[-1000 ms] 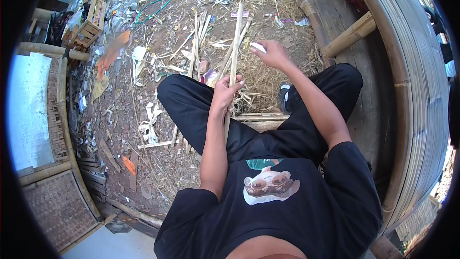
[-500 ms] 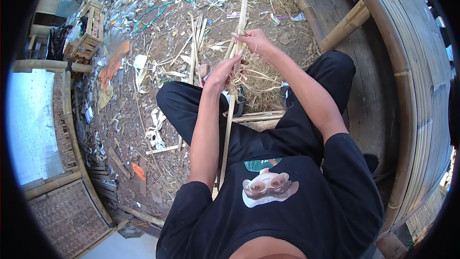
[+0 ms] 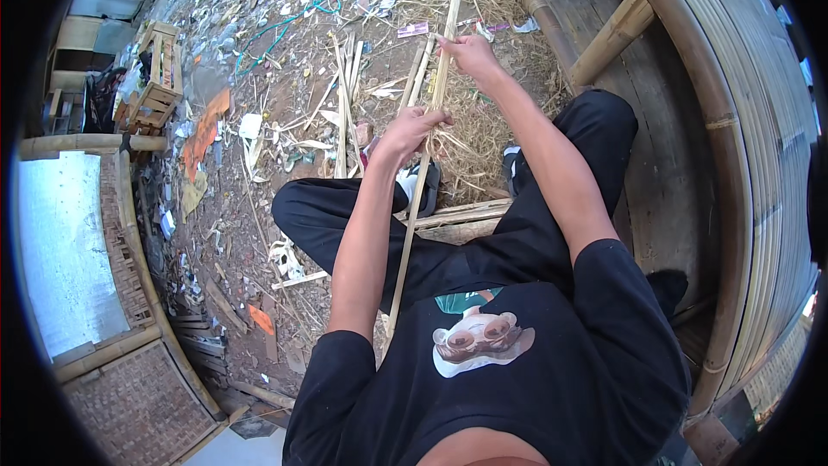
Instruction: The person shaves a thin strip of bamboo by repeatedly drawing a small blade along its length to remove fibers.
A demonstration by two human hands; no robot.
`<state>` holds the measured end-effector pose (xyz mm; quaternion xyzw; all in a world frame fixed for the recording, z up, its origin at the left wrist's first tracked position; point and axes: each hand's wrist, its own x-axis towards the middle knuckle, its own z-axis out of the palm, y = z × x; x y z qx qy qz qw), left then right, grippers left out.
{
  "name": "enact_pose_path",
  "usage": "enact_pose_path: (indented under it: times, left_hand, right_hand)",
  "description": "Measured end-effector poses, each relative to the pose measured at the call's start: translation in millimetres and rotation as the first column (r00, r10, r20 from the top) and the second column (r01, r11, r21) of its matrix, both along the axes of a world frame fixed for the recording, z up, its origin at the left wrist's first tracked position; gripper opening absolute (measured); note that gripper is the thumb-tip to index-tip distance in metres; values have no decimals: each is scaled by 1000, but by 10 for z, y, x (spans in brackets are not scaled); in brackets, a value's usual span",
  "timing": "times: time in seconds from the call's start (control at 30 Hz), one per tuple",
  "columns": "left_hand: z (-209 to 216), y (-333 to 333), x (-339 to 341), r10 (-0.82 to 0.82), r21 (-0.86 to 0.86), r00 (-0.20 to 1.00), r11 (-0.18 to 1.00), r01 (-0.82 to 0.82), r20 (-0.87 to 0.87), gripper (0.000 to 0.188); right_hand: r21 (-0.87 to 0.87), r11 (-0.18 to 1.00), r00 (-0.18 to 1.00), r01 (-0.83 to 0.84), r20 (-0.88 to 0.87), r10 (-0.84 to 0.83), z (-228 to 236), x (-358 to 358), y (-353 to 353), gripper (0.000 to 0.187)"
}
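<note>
A long pale bamboo strip (image 3: 454,2) runs from the far ground, past both hands, down along my left thigh to my lap. My left hand (image 3: 410,133) is closed around it in front of my knees. Farther up, my right hand (image 3: 473,55) pinches the same strip between thumb and fingers. Thin curled shavings (image 3: 450,148) hang beside my left hand and partly hide what lies under it. I cannot make out any tool in either hand.
More bamboo strips (image 3: 343,121) lie on the littered ground ahead. Dry shavings (image 3: 479,121) are heaped between my feet. A wooden crate (image 3: 160,73) stands at the far left, near a teal cord (image 3: 278,33). To my right are a bamboo post (image 3: 614,33) and a plank platform (image 3: 660,147).
My right hand has slid farther up the strip, away from my left hand. The left hand has shifted slightly right. The strip's far end has moved slightly right.
</note>
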<state>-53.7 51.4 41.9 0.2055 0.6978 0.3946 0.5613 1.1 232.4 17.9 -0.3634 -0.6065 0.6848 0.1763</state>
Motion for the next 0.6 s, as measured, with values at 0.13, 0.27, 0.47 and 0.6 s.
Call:
enact_pose_path:
  times: [0.13,0.27,0.47,0.6]
  left_hand:
    - [-156,-62,25,67,160,997,984,-73,40,23]
    - [-199,-30,48,-28,221,975,972,77,-219,25]
    - [-63,-34,212,87,304,963,938,-165,255,23]
    - [-118,-107,244,134,237,961,952,-192,242,22]
  right_hand:
    - [-26,1000,1000,-5,10,6,14,11,8,29]
    - [-71,997,1000,3,-16,-4,-68,22,22,28]
    - [-70,997,999,10,-31,-12,-146,16,25,28]
    - [-50,998,999,-40,13,41,-216,13,15,30]
